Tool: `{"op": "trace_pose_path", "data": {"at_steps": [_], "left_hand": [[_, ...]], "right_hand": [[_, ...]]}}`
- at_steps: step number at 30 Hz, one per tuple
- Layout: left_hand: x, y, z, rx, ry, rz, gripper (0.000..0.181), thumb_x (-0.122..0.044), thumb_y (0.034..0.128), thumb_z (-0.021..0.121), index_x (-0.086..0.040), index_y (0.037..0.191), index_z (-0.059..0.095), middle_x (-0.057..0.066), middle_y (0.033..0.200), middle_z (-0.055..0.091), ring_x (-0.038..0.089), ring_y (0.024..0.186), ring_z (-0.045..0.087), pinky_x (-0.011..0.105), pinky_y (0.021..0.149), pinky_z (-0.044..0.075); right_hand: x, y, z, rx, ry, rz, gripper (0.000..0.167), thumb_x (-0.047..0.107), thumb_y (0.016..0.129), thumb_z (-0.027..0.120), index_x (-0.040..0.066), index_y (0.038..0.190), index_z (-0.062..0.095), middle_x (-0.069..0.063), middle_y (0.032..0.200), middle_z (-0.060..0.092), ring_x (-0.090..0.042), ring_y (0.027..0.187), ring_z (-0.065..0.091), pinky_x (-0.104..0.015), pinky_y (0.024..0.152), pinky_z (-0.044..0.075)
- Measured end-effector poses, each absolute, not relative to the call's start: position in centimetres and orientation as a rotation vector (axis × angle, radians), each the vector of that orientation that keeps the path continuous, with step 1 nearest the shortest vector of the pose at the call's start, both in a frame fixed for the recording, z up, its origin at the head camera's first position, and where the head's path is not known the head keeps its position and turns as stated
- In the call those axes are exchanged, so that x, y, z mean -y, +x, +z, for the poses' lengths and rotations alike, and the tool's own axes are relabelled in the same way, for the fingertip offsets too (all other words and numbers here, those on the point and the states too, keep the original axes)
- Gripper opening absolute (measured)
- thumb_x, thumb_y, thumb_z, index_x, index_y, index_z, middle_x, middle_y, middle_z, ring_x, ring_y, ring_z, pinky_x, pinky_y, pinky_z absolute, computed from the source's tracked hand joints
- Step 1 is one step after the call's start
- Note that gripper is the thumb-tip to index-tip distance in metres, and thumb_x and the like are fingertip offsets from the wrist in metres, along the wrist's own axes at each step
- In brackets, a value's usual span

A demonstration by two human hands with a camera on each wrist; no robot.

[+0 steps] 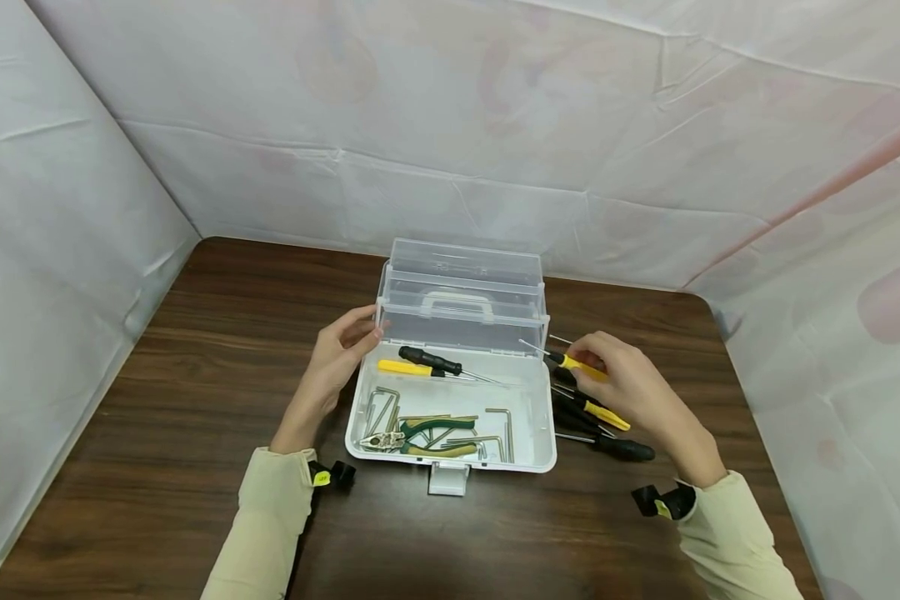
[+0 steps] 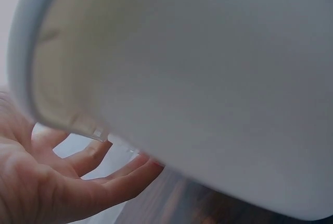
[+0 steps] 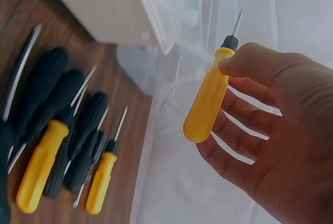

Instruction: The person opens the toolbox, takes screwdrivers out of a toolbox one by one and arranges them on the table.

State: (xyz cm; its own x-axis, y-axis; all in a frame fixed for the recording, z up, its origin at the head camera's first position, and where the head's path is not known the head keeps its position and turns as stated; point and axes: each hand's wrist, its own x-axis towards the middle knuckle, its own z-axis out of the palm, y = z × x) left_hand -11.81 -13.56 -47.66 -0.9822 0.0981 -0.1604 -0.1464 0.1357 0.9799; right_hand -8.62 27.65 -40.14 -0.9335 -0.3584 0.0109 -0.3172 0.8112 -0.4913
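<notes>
A yellow screwdriver [image 3: 208, 97] is pinched in the R grip [image 1: 630, 379] by the toolbox [image 1: 536, 417], work looking approx. partway: 2 screwdrivers [image 1: 427, 359], pliers [image 1: 450, 424] & hex keys [image 1: 509, 435] in, several other screwdrivers [image 1: 624, 450] left on counter [image 1: 195, 375], w/ L grip [image 1: 333, 358] relaxed at lid's [image 1: 510, 333] edge.

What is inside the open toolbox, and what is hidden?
Inside the toolbox lie a black-handled screwdriver, a yellow-handled screwdriver, combination pliers and several hex keys. The pliers hide whatever lies beneath them, so the hex keys cannot be counted.
</notes>
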Motion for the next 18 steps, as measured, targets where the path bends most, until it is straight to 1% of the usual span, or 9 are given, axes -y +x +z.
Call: {"op": "trace_pose_path", "data": {"at_steps": [2, 7, 12, 14, 18], "left_hand": [[13.6, -11.7, -47.6, -2.221, -0.047, 1.943, 0.052, -0.022, 0.1068, 0.062, -0.015, 0.157, 0.048, 0.022, 0.151, 0.055, 0.037, 0.142, 0.047, 0.058, 0.119, 0.037], [13.5, -11.6, -47.4, -2.22, -0.033, 1.934, 0.054, -0.024, 0.107, 0.061, -0.015, 0.158, 0.046, 0.022, 0.154, 0.051, 0.037, 0.146, 0.044, 0.06, 0.121, 0.035], [13.5, -11.5, -47.4, -2.209, -0.04, 1.943, 0.053, -0.023, 0.1069, 0.062, -0.015, 0.157, 0.047, 0.021, 0.154, 0.052, 0.036, 0.145, 0.045, 0.06, 0.121, 0.035], [13.5, -11.5, -47.5, -2.206, -0.039, 1.949, 0.053, -0.022, 0.1069, 0.062, -0.015, 0.157, 0.048, 0.022, 0.153, 0.053, 0.036, 0.145, 0.045, 0.059, 0.121, 0.036], [13.5, -11.5, -47.5, -2.2, -0.036, 1.959, 0.052, -0.021, 0.107, 0.061, -0.014, 0.157, 0.048, 0.022, 0.153, 0.052, 0.036, 0.145, 0.045, 0.058, 0.121, 0.036]], "right_hand": [[-28.3, -8.3, -40.3, -2.918, -0.543, -0.763, 0.021, 0.003, 0.095, 0.072, 0.009, 0.115, 0.07, -0.007, 0.112, 0.071, -0.026, 0.1, 0.068, -0.049, 0.086, 0.057], [-30.0, -7.6, -40.9, -2.959, -0.544, -0.726, 0.02, 0.002, 0.093, 0.073, 0.006, 0.113, 0.07, -0.008, 0.108, 0.071, -0.027, 0.098, 0.068, -0.05, 0.084, 0.057], [-31.4, -7.0, -42.0, -2.992, -0.555, -0.691, 0.02, 0.001, 0.092, 0.075, 0.005, 0.112, 0.071, -0.01, 0.106, 0.07, -0.025, 0.092, 0.067, -0.047, 0.079, 0.056], [-31.9, -6.7, -42.5, -2.999, -0.553, -0.693, 0.02, 0.001, 0.092, 0.075, 0.005, 0.111, 0.072, -0.01, 0.105, 0.07, -0.026, 0.091, 0.067, -0.047, 0.079, 0.057], [-32.7, -6.4, -43.5, -2.99, -0.506, -0.704, 0.02, 0.002, 0.093, 0.075, 0.005, 0.113, 0.071, -0.011, 0.107, 0.071, -0.03, 0.094, 0.067, -0.052, 0.083, 0.057]]}}
